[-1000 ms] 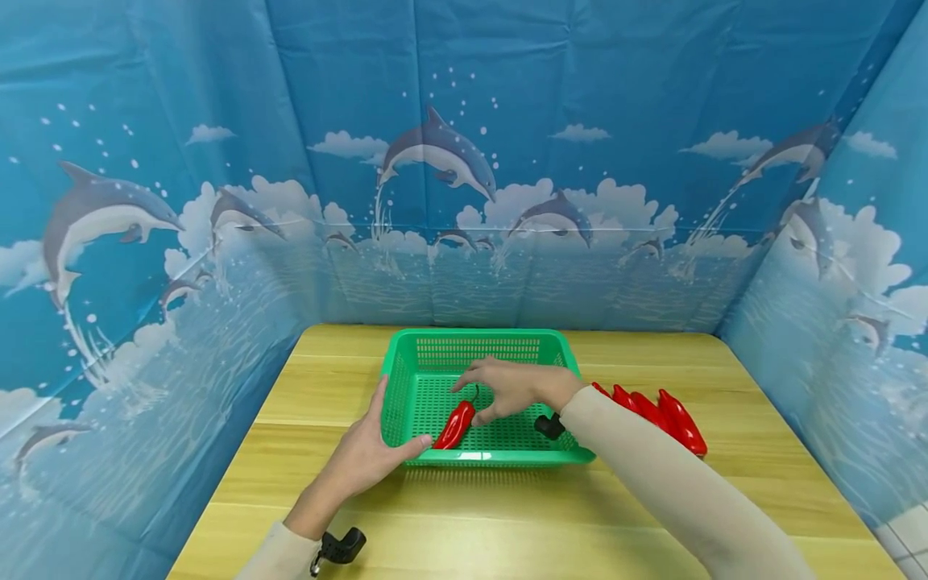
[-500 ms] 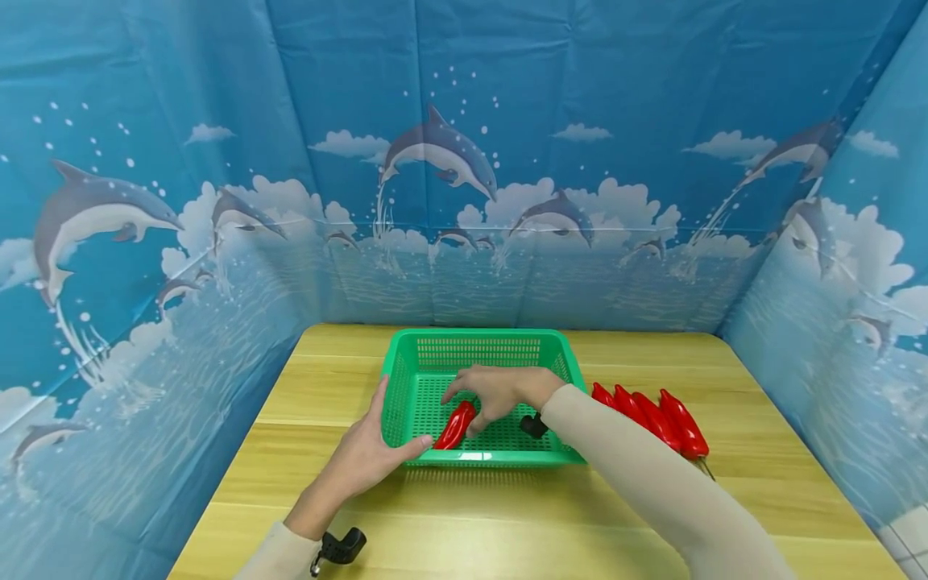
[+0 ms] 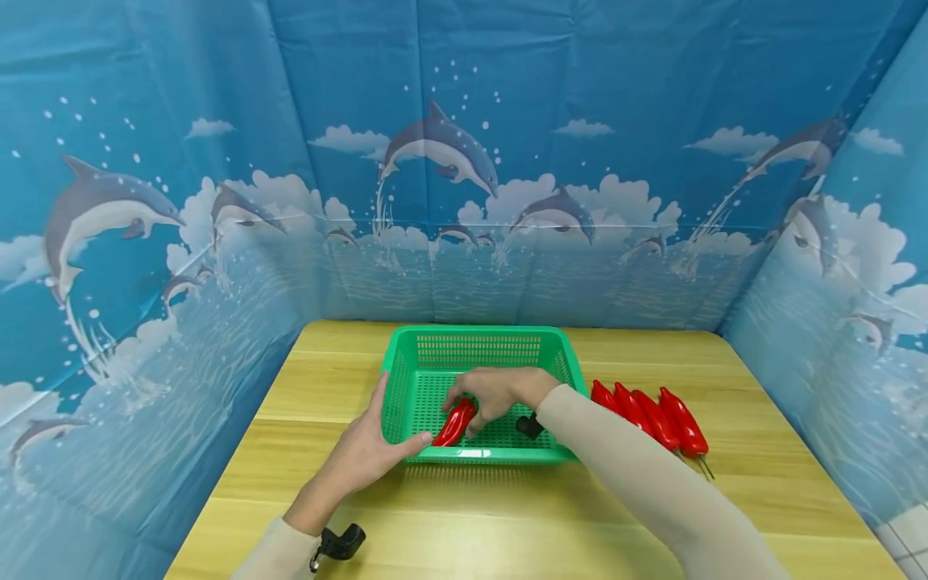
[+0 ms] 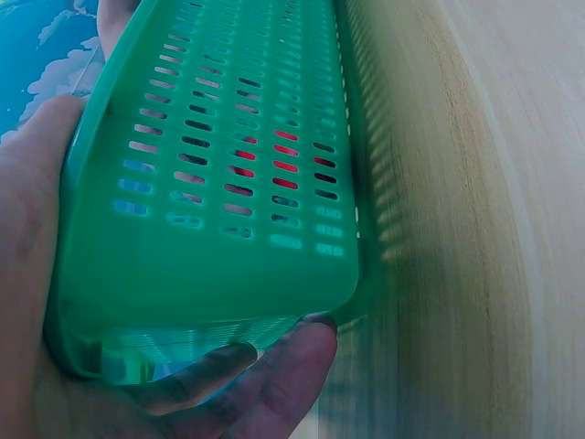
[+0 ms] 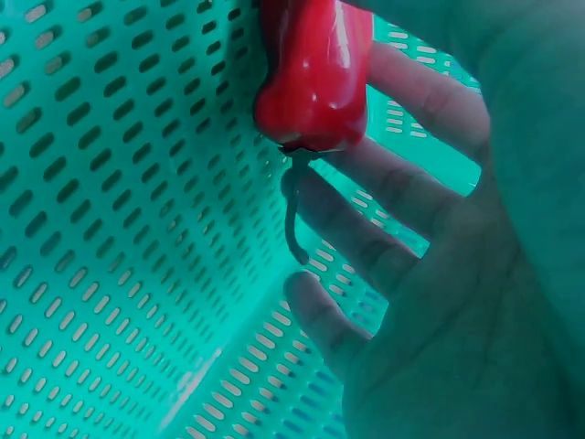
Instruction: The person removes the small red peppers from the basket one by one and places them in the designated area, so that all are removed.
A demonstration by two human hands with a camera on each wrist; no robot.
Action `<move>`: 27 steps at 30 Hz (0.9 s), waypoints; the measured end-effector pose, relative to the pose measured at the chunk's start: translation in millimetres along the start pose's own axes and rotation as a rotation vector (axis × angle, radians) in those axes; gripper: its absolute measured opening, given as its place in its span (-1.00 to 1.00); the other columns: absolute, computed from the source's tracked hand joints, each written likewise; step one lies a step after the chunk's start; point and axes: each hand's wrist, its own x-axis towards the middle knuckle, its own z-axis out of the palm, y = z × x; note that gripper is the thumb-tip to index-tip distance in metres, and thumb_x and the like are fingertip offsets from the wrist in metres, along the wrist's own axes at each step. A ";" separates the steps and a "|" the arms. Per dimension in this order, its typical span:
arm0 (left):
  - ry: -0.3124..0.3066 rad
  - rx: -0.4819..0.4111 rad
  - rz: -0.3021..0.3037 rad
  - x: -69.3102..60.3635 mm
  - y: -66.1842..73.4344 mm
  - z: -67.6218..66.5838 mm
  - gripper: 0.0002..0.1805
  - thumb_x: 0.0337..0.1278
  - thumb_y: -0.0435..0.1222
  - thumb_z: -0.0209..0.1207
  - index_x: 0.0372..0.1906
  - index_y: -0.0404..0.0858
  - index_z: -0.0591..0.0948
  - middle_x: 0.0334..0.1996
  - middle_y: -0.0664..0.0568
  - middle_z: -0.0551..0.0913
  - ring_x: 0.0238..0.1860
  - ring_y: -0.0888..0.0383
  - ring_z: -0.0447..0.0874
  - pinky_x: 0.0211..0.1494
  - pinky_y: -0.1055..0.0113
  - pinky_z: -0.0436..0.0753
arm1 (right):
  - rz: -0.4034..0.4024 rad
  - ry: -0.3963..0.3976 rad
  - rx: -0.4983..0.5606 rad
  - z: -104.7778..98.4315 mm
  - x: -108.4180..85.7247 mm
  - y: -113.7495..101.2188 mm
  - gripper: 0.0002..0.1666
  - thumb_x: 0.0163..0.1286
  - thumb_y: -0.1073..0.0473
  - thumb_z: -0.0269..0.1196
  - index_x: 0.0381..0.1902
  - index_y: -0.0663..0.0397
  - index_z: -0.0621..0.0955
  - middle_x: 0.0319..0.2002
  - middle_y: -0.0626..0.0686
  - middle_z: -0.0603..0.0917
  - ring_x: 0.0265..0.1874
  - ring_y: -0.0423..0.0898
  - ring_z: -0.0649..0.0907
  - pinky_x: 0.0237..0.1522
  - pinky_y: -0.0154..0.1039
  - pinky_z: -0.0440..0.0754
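A long red chili pepper lies in the green perforated basket, near its front left. My right hand reaches into the basket from the right and grips this pepper. Seen from the right wrist, the pepper's dark curved stem hangs below its body, with several fingers along one side; the thumb is hidden there. My left hand holds the basket's near left corner, its thumb on the front rim. In the left wrist view, fingers touch the outside of the basket wall.
Several more red chili peppers lie side by side on the wooden table, right of the basket. The right forearm partly covers them. A blue dolphin-printed curtain stands behind the table and along both sides.
My right hand has moved slightly left and lower, and its fingers have closed round the pepper in the basket. My left hand has stayed at the corner.
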 end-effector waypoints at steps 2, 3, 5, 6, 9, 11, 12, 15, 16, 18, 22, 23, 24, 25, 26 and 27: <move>0.000 -0.001 0.000 -0.6 0.6 -0.6 0.49 0.35 0.42 0.50 0.99 0.15 -0.27 0.79 -0.42 0.37 0.59 -0.52 0.64 0.44 -0.50 0.74 | -0.007 -0.001 0.005 0.6 0.2 0.2 -0.35 0.51 -0.05 0.67 0.49 -0.19 0.79 0.34 -0.16 0.79 0.15 -0.27 0.74 0.30 -0.17 0.80; -0.001 -0.002 -0.001 -1.0 1.0 -0.8 0.50 0.34 0.43 0.49 0.99 0.15 -0.27 0.79 -0.42 0.36 0.60 -0.52 0.63 0.44 -0.50 0.74 | -0.009 -0.002 0.007 0.9 0.3 0.4 -0.37 0.51 -0.05 0.67 0.48 -0.19 0.79 0.32 -0.17 0.80 0.14 -0.28 0.75 0.29 -0.18 0.80; -0.001 -0.003 -0.001 -1.5 1.3 -0.9 0.50 0.33 0.43 0.49 0.99 0.15 -0.27 0.80 -0.41 0.35 0.61 -0.52 0.62 0.45 -0.50 0.73 | -0.010 -0.007 0.018 1.4 0.3 0.0 -0.40 0.52 -0.03 0.66 0.46 -0.19 0.80 0.28 -0.19 0.81 0.11 -0.30 0.75 0.27 -0.20 0.80; -0.002 -0.005 -0.003 -1.8 1.6 -1.0 0.49 0.33 0.43 0.50 0.99 0.15 -0.27 0.80 -0.41 0.35 0.61 -0.52 0.62 0.45 -0.50 0.73 | -0.009 -0.009 0.021 1.6 0.2 -0.2 -0.42 0.53 -0.03 0.66 0.44 -0.19 0.81 0.26 -0.20 0.81 0.09 -0.31 0.75 0.26 -0.21 0.80; -0.001 -0.004 -0.008 -2.4 2.6 -1.0 0.49 0.34 0.42 0.50 0.99 0.17 -0.26 0.81 -0.39 0.35 0.62 -0.51 0.61 0.47 -0.49 0.72 | -0.006 -0.013 0.038 1.8 0.2 -1.0 -0.51 0.56 -0.01 0.64 0.38 -0.19 0.83 0.17 -0.22 0.82 0.02 -0.31 0.73 0.20 -0.21 0.79; -0.001 -0.003 -0.009 -2.6 3.1 -1.3 0.48 0.34 0.42 0.50 0.99 0.17 -0.26 0.80 -0.39 0.36 0.62 -0.50 0.62 0.47 -0.49 0.73 | -0.006 -0.014 0.048 2.1 -0.1 -1.4 -0.57 0.57 0.01 0.62 0.32 -0.19 0.84 0.10 -0.22 0.82 -0.03 -0.30 0.72 0.15 -0.21 0.78; 0.000 -0.002 -0.011 -2.8 3.5 -1.6 0.48 0.33 0.42 0.50 0.99 0.18 -0.26 0.80 -0.39 0.37 0.61 -0.49 0.63 0.46 -0.48 0.73 | -0.005 -0.012 0.051 2.3 -0.3 -1.5 -0.60 0.57 0.01 0.62 0.30 -0.19 0.85 0.06 -0.23 0.82 -0.06 -0.29 0.71 0.13 -0.21 0.77; 0.001 0.000 -0.006 -2.6 3.2 -1.4 0.49 0.33 0.42 0.50 0.99 0.16 -0.26 0.79 -0.40 0.39 0.60 -0.49 0.64 0.45 -0.48 0.74 | 0.002 -0.009 0.063 3.4 -1.8 -1.5 -0.64 0.58 0.03 0.62 0.26 -0.19 0.85 0.00 -0.23 0.82 -0.10 -0.27 0.70 0.06 -0.22 0.74; 0.000 0.001 -0.005 -2.6 3.1 -1.4 0.49 0.33 0.43 0.50 0.99 0.16 -0.26 0.79 -0.40 0.39 0.59 -0.48 0.65 0.45 -0.48 0.74 | 0.003 -0.007 0.065 3.8 -2.2 -1.5 -0.64 0.57 0.03 0.62 0.25 -0.19 0.85 -0.01 -0.22 0.82 -0.11 -0.27 0.69 0.05 -0.22 0.74; 0.000 0.002 -0.006 -2.7 2.9 -1.4 0.49 0.34 0.42 0.50 0.99 0.15 -0.26 0.78 -0.40 0.40 0.58 -0.48 0.66 0.44 -0.47 0.75 | 0.008 -0.004 0.070 4.3 -2.9 -2.0 -0.64 0.57 0.03 0.62 0.25 -0.18 0.85 -0.01 -0.20 0.82 -0.11 -0.26 0.69 0.03 -0.23 0.73; 0.001 0.010 -0.008 -3.1 2.8 -1.5 0.49 0.34 0.41 0.51 0.99 0.15 -0.26 0.77 -0.41 0.42 0.57 -0.48 0.67 0.42 -0.46 0.76 | 0.013 0.001 0.072 4.6 -4.0 -3.1 -0.61 0.57 0.03 0.63 0.28 -0.17 0.85 0.01 -0.15 0.83 -0.11 -0.25 0.70 0.01 -0.23 0.73; 0.001 0.011 -0.008 -3.2 2.6 -1.5 0.48 0.35 0.39 0.51 0.99 0.15 -0.26 0.77 -0.41 0.42 0.57 -0.48 0.67 0.42 -0.46 0.77 | 0.014 0.003 0.071 4.7 -4.3 -3.2 -0.60 0.57 0.02 0.63 0.29 -0.17 0.85 0.01 -0.15 0.83 -0.11 -0.25 0.70 0.01 -0.23 0.74; 0.001 0.012 -0.008 -3.2 2.4 -1.5 0.48 0.36 0.38 0.51 0.99 0.15 -0.26 0.77 -0.41 0.41 0.57 -0.48 0.67 0.41 -0.45 0.77 | 0.015 0.006 0.070 4.8 -4.6 -3.3 -0.59 0.56 0.02 0.63 0.30 -0.16 0.86 0.01 -0.14 0.84 -0.11 -0.24 0.71 0.00 -0.23 0.74; 0.001 0.013 -0.008 -3.3 2.2 -1.5 0.48 0.36 0.38 0.51 0.99 0.15 -0.26 0.77 -0.41 0.41 0.57 -0.48 0.67 0.41 -0.45 0.77 | 0.017 0.010 0.066 5.0 -5.0 -3.2 -0.58 0.56 0.01 0.63 0.30 -0.16 0.86 0.01 -0.14 0.84 -0.11 -0.24 0.71 0.00 -0.23 0.74; 0.001 0.013 -0.008 -3.5 2.0 -1.5 0.47 0.36 0.38 0.51 0.99 0.15 -0.26 0.78 -0.41 0.41 0.57 -0.48 0.68 0.41 -0.45 0.77 | 0.019 0.014 0.063 5.3 -5.3 -3.0 -0.58 0.56 0.01 0.63 0.31 -0.16 0.86 0.01 -0.15 0.84 -0.11 -0.25 0.71 -0.01 -0.24 0.74; 0.001 0.014 -0.009 -3.8 2.0 -1.6 0.48 0.36 0.38 0.51 0.99 0.15 -0.26 0.78 -0.40 0.40 0.57 -0.48 0.68 0.40 -0.45 0.77 | 0.020 0.017 0.060 5.7 -5.7 -2.8 -0.57 0.56 0.00 0.63 0.31 -0.15 0.87 0.00 -0.15 0.85 -0.12 -0.25 0.71 -0.01 -0.24 0.74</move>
